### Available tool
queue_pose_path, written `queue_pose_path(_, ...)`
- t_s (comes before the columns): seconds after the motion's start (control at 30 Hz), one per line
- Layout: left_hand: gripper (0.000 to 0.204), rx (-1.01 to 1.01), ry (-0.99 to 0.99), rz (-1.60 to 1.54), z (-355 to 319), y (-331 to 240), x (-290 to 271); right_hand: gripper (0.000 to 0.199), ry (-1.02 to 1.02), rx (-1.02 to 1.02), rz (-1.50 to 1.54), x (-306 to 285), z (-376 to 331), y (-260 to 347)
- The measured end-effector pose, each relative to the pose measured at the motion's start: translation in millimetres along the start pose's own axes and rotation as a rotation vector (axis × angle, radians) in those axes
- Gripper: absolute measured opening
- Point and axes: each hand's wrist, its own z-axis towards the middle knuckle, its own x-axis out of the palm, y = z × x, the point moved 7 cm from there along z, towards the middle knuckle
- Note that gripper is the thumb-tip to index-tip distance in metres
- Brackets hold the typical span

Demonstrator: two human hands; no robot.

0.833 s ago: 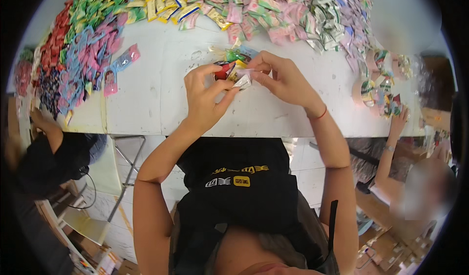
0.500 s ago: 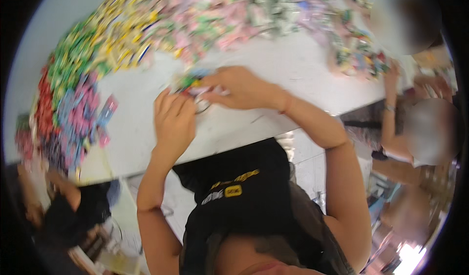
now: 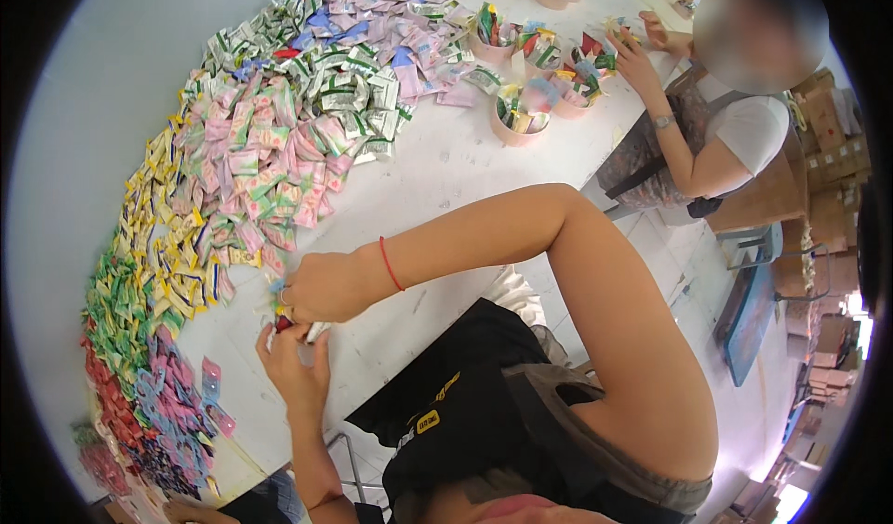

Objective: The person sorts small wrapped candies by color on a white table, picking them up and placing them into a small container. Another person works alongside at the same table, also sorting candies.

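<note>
My left hand (image 3: 296,368) and my right hand (image 3: 321,289) meet over the white table (image 3: 437,175), near its front edge. Together they pinch a small bunch of coloured sachets (image 3: 283,318), red and blue showing between the fingers. A red string sits on my right wrist. Just beyond my hands lies a wide band of loose sachets (image 3: 270,161), grouped by colour: pink and white in the middle, yellow and green to the left, blue and red lower left.
A seated person (image 3: 707,143) at the far right end of the table reaches a hand (image 3: 637,59) toward several small pink cups (image 3: 517,119) stuffed with sachets. Cardboard boxes (image 3: 828,161) are stacked on the floor at right. Another person's dark sleeve shows at the bottom left.
The view has swung round, so the table now runs diagonally. My hands stay together on the sachet bunch. The person at the right has come fully into view.
</note>
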Motion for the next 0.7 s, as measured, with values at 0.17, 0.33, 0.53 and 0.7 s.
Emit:
queue_pose_path(0.17,0.020,-0.034,0.036,0.055,-0.5,9.5,14.6,0.015,0.167,0.140,-0.029,10.8,-7.9,0.4)
queue_pose_path(0.33,0.030,0.018,-0.141,0.127,-10.8,-1.9,12.0,0.031,-0.168,0.189,0.084,14.2,-47.6,-2.5)
queue_pose_path(0.53,0.081,-0.240,0.071,-0.779,-9.7,-16.0,83.9,0.049,-0.284,0.490,0.353,3.4,-136.9,12.8)
queue_pose_path(0.7,0.078,-0.110,0.241,-0.835,54.5,-60.2,143.8,0.060,-0.895,0.969,0.367,-13.4,-265.1,9.3)
